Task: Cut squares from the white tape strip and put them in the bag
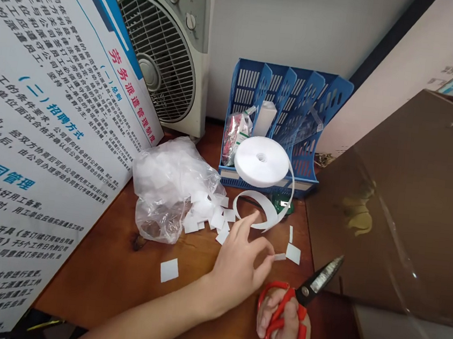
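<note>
My left hand (241, 263) is over the middle of the table, thumb and forefinger pinched on a small white strip (279, 256). Just right of that strip lie a white square (293, 253) and a thin white sliver (291, 234). Red-handled scissors (306, 291) are in my right hand (285, 326), their dark blades together and pointing up to the right. A roll of white tape (262, 161) rests against the blue rack, its loose end curling down behind my left fingers. Several cut white squares (209, 213) spill beside a clear plastic bag (172, 182); one square (169, 270) lies apart, nearer me.
Behind the roll stands a blue file rack (267, 183) with a small green object (282, 203) at its foot. A box fan (161, 55) and a printed board (52, 135) are at the left. A brown box (400, 209) borders the wooden table (117, 287) on the right.
</note>
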Available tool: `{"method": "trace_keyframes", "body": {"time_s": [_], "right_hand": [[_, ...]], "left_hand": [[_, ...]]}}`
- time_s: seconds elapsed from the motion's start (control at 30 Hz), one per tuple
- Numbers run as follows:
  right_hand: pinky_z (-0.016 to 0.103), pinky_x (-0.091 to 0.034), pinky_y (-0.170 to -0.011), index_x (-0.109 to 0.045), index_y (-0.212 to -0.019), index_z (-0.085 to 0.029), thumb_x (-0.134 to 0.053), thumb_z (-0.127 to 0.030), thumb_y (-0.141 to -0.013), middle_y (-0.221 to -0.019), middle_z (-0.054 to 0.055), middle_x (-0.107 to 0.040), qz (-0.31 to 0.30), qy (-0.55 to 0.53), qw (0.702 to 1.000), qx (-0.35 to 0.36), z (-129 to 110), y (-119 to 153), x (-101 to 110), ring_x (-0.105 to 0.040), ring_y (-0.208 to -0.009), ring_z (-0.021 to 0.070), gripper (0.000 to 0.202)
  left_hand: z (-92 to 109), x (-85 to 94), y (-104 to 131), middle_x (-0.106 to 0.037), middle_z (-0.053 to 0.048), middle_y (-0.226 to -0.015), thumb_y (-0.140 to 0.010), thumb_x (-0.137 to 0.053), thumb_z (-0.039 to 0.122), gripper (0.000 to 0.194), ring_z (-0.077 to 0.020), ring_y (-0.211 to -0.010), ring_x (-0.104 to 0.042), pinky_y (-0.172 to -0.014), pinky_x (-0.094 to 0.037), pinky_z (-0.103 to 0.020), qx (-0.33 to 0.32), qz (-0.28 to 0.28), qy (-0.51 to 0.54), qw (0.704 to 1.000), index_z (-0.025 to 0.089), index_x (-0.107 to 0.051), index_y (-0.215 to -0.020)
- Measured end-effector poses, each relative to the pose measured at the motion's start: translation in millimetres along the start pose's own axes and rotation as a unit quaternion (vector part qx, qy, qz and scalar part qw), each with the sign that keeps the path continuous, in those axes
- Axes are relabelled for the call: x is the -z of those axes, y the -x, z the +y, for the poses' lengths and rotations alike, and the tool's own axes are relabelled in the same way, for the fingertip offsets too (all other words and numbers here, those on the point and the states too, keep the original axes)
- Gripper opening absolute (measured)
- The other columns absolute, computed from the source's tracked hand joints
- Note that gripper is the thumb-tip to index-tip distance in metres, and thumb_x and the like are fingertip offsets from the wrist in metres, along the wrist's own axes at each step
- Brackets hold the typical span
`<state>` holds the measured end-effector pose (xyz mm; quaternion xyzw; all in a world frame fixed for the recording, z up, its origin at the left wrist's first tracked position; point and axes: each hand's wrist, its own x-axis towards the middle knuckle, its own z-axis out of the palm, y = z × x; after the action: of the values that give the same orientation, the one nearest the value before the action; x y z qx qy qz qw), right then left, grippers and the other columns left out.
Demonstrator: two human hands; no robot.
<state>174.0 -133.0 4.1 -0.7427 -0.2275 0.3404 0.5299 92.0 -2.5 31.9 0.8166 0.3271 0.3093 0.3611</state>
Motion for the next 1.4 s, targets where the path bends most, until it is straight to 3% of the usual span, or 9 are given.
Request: {"method": "trace_keyframes", "body": {"time_s": [0.2,0.3,0.4,0.53,0.7,0.87,1.0,1.2,1.4], "right_hand": [[0.042,-0.059,-0.083,-0.062,-0.123,-0.019,-0.063,-0.034,-0.098,-0.123,0.009,-0.064,-0.001,-0.046,0.999,0.0,0,-5,-2,-0.066,-0.102,0.0241,0.03],[0.039,-0.06,-0.08,-0.063,-0.121,-0.018,-0.062,-0.035,-0.098,-0.118,0.008,-0.066,-0.01,-0.079,0.997,-0.002,8,-3,0,-0.067,-0.096,0.022,0.029],[0.029,-0.057,-0.061,-0.065,-0.105,-0.016,-0.057,-0.044,-0.1,-0.09,0.003,-0.069,-0.022,-0.121,0.992,0.002,17,-4,0,-0.065,-0.068,0.0139,0.03],[0.023,-0.038,-0.036,-0.058,-0.075,-0.019,-0.057,-0.063,-0.091,-0.046,-0.005,-0.052,-0.024,-0.177,0.984,0.01,24,-9,-2,-0.045,-0.034,0.0108,0.047],[0.021,-0.037,-0.035,-0.063,-0.078,-0.015,-0.066,-0.053,-0.087,-0.049,0.0,-0.062,-0.012,-0.204,0.979,-0.002,15,-9,-15,-0.051,-0.032,0.0107,0.039],[0.02,-0.033,-0.034,-0.068,-0.091,-0.012,-0.07,-0.052,-0.085,-0.053,0.002,-0.067,-0.036,-0.213,0.976,-0.015,-10,-1,-49,-0.045,-0.028,0.0067,0.041],[0.02,-0.028,-0.034,-0.055,-0.061,-0.019,-0.076,-0.044,-0.083,-0.031,-0.006,-0.047,-0.03,-0.201,0.979,-0.027,-25,2,-71,-0.039,-0.028,0.007,0.04],[0.021,-0.032,-0.037,-0.047,-0.053,-0.021,-0.079,-0.041,-0.081,-0.034,-0.005,-0.048,0.042,-0.163,0.985,-0.022,-28,4,-61,-0.041,-0.032,0.0074,0.047],[0.021,-0.034,-0.036,-0.051,-0.057,-0.02,-0.081,-0.046,-0.079,-0.035,-0.005,-0.05,0.038,-0.134,0.99,-0.028,-17,14,-56,-0.043,-0.031,0.008,0.045]], "left_hand": [[-1,-1.3,-29,-0.053,-0.014,-0.144,-0.089,-0.063,0.019,0.006,-0.0316,-0.129,-0.052,-0.104,-0.043,-0.048,-0.026,0.014,-0.035,0.999,0.021,-0.069,-0.091],[-4,-2.3,-38,-0.072,-0.012,-0.108,-0.087,-0.062,0.014,0.007,-0.0296,-0.098,-0.067,-0.087,-0.051,-0.044,-0.007,-0.034,-0.028,0.999,0.019,-0.068,-0.087],[-6,3.8,-43,-0.072,-0.008,-0.086,-0.091,-0.057,0.014,0.01,-0.0246,-0.081,-0.069,-0.075,-0.053,-0.036,0.006,-0.033,0.001,0.999,0.019,-0.065,-0.091],[-4,34.5,-36,-0.071,-0.006,-0.098,-0.097,-0.052,0.02,0.008,-0.0183,-0.091,-0.068,-0.081,-0.053,-0.028,0.013,0.016,0.075,0.997,0.019,-0.061,-0.097],[-11,69.6,0,-0.069,-0.002,-0.089,-0.09,-0.069,0.026,0.015,-0.0139,-0.081,-0.066,-0.075,-0.052,-0.023,0.152,0.096,0.377,0.909,0.019,-0.058,-0.083],[-33,64.7,49,-0.066,0.001,-0.082,-0.09,-0.07,0.028,0.021,-0.0114,-0.075,-0.06,-0.073,-0.047,-0.021,0.222,0.034,0.477,0.85,0.018,-0.054,-0.08],[-40,66.5,71,-0.071,-0.005,-0.094,-0.089,-0.07,0.028,0.02,-0.0157,-0.082,-0.065,-0.078,-0.051,-0.027,0.265,-0.009,0.451,0.852,0.018,-0.057,-0.079],[-35,97.3,69,-0.048,-0.014,-0.148,-0.081,-0.075,0.021,0.009,-0.0324,-0.126,-0.057,-0.095,-0.053,-0.039,0.227,-0.076,0.373,0.897,0.017,-0.069,-0.075],[-31,84.9,57,-0.067,-0.015,-0.125,-0.083,-0.074,0.023,0.013,-0.0203,-0.091,-0.071,-0.076,-0.054,-0.028,0.26,-0.157,0.414,0.858,0.014,-0.067,-0.077]]}}
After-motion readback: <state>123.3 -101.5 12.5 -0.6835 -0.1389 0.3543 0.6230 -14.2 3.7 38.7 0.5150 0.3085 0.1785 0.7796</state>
